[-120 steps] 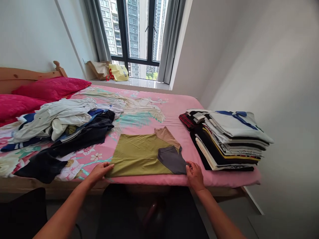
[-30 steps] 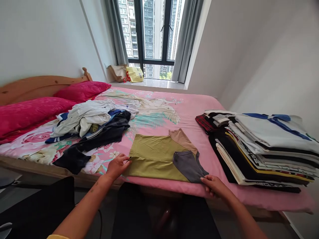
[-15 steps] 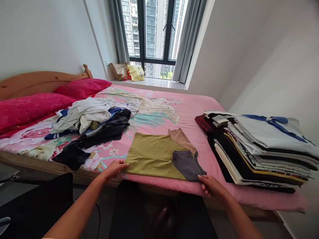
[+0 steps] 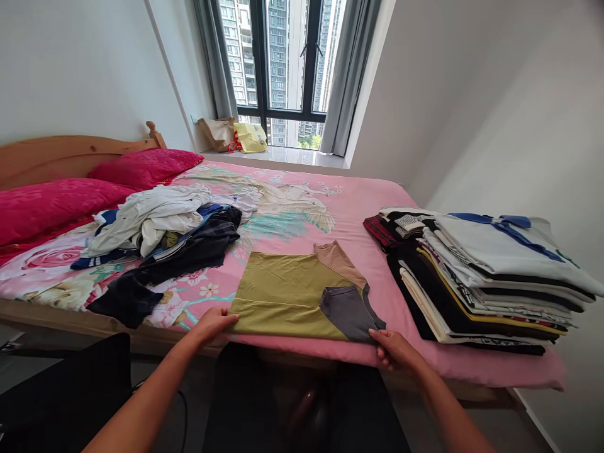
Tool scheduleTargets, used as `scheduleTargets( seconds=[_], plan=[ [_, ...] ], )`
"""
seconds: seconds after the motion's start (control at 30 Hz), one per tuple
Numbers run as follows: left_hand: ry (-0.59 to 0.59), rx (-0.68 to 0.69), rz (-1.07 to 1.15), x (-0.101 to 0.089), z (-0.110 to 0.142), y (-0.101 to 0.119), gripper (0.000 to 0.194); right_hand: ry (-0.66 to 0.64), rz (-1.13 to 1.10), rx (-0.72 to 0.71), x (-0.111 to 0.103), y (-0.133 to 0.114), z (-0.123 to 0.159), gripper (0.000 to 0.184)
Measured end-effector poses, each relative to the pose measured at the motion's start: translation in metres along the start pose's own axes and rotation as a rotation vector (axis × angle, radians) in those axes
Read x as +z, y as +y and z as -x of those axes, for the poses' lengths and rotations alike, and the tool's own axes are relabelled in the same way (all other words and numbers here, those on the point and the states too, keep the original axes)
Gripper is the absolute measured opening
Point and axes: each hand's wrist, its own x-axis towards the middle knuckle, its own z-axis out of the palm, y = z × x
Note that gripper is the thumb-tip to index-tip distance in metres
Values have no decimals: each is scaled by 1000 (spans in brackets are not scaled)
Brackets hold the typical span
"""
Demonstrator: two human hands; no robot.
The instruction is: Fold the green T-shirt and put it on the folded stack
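An olive T-shirt (image 4: 278, 289) with one tan and one grey sleeve lies flat near the bed's front edge, its sides folded inward and its collar to the right. My left hand (image 4: 218, 322) pinches its near hem corner at the left. At the collar end, my right hand (image 4: 394, 347) has the near grey corner between thumb and fingers. To the right rises a tall stack of folded clothes (image 4: 476, 289), a white garment with a blue bow on top. On the left sits a loose heap of clothes (image 4: 155, 226), white over navy.
The bed (image 4: 363, 201) has a pink floral sheet. Red pillows (image 4: 146, 167) rest by the wooden headboard (image 4: 70, 151). Paper bags (image 4: 250, 137) stand on the windowsill. A black chair-like object (image 4: 70, 384) is at lower left, beside a cable.
The view has shifted slightly, so everything sits a little further left. Both hands keep their pinch on the T-shirt's near corners, and the shirt lies much as before.
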Motion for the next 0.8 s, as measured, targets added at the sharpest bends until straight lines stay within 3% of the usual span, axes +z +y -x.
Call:
scheduleTargets(
  seconds=[0.07, 0.13, 0.2, 0.27, 0.37, 0.43, 0.53, 0.67, 0.73, 0.8],
  plan=[
    [81, 20, -64, 0, 3, 1, 26, 69, 131, -12, -2, -1, 1, 30],
    [246, 71, -196, 0, 10, 3, 24, 213, 319, -85, -5, -5, 7, 26],
    [448, 226, -353, 5, 19, 9, 27, 409, 473, -211, -4, -14, 18, 22],
    [545, 465, -454, 20, 26, 19, 26, 535, 518, -369, 8, -28, 31, 22],
    [368, 784, -501, 56, 29, 40, 33, 510, 520, -690, 45, -49, 38, 23],
    [214, 894, -577, 78, 25, 49, 40, 442, 587, -880, 72, -55, 28, 24],
    [195, 771, -726, 92, 16, 45, 44, 449, 780, -879, 96, -49, 2, 36],
    [342, 445, -809, 78, 5, 18, 79, 475, 942, -693, 95, -35, -18, 57],
    [417, 417, -802, 71, 3, 11, 80, 472, 931, -682, 91, -36, -17, 54],
    [451, 525, -767, 72, 6, 16, 70, 486, 888, -703, 89, -42, -12, 47]
  ],
)
